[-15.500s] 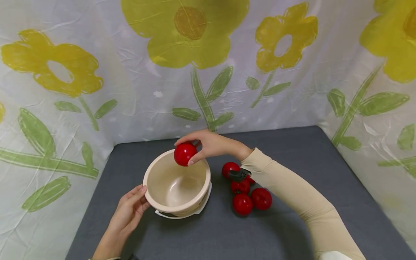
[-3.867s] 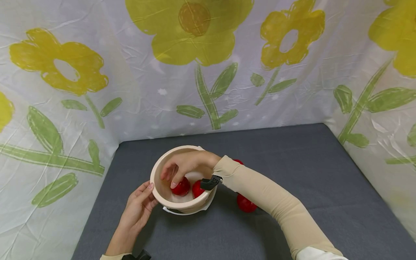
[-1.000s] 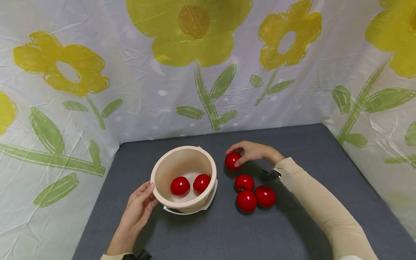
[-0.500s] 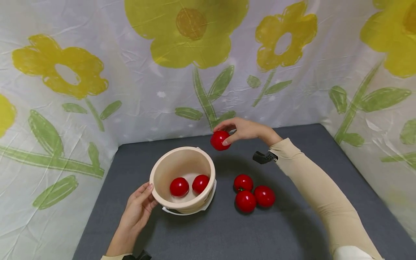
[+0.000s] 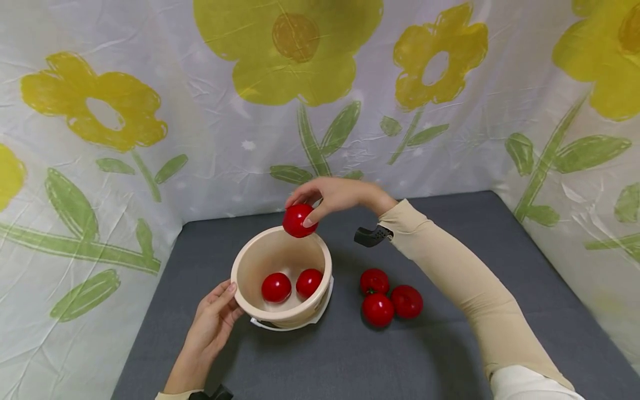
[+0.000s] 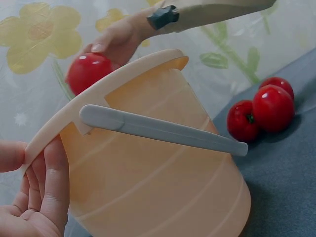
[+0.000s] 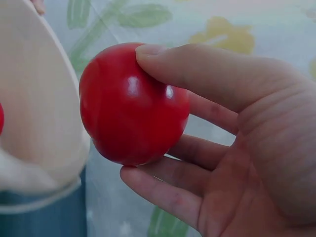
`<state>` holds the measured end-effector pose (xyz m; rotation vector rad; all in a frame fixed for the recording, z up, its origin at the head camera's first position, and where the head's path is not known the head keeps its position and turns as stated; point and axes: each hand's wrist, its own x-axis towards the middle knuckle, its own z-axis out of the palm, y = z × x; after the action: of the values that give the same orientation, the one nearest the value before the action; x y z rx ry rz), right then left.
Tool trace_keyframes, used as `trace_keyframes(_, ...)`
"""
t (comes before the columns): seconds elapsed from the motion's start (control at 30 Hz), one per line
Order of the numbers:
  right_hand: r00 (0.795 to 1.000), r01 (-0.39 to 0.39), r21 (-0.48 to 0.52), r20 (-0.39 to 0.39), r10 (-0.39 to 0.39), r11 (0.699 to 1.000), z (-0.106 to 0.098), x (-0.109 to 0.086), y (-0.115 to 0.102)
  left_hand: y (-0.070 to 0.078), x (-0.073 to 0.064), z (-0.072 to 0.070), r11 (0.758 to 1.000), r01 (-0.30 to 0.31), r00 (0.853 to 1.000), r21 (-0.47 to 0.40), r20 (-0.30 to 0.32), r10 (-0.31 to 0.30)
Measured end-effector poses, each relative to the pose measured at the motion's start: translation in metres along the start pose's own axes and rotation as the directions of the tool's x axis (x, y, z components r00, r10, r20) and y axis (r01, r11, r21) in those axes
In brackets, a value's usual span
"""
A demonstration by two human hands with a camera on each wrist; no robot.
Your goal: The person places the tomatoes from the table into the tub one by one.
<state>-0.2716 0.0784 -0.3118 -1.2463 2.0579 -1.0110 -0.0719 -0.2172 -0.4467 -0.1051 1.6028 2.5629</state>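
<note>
My right hand holds a shiny red tomato between thumb and fingers, over the far rim of a cream bucket. In the right wrist view the held tomato overlaps the bucket's rim. Two more tomatoes lie inside on the bucket's floor, one left and one right. My left hand pinches the bucket's near-left rim, thumb on top and fingers curled below, as the left wrist view also shows. The bucket's pale handle hangs down along its outside.
Right of the bucket, three tomatoes sit in a tight cluster on the dark grey cloth-covered table. A white curtain with yellow flowers stands behind and at both sides.
My right hand picked up a tomato from the back of the group, lifted it and carried it left to the bucket. Earlier, two tomatoes went into the bucket. The left hand stays on the rim.
</note>
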Motion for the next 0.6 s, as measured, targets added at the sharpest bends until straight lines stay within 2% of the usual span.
trace_keyframes(0.13, 0.998, 0.033, -0.007, 0.051, -0.032, 0.999, 0.006, 0.019, -0.009, 0.0, 0.001, -0.001, 1.0, -0.006, 1.0, -0.005, 0.013, 0.006)
trace_keyframes(0.4, 0.994, 0.049, -0.008, 0.095, -0.048, 0.999, 0.015, 0.048, -0.022, 0.0, 0.003, -0.001, 1.0, -0.004, 1.0, 0.003, 0.008, 0.004)
trace_keyframes(0.6, 0.989, 0.047, 0.044, 0.139, -0.052, 0.998, 0.025, 0.065, -0.022, 0.0, 0.002, 0.0, 1.0, -0.001, 1.0, -0.002, 0.008, 0.001)
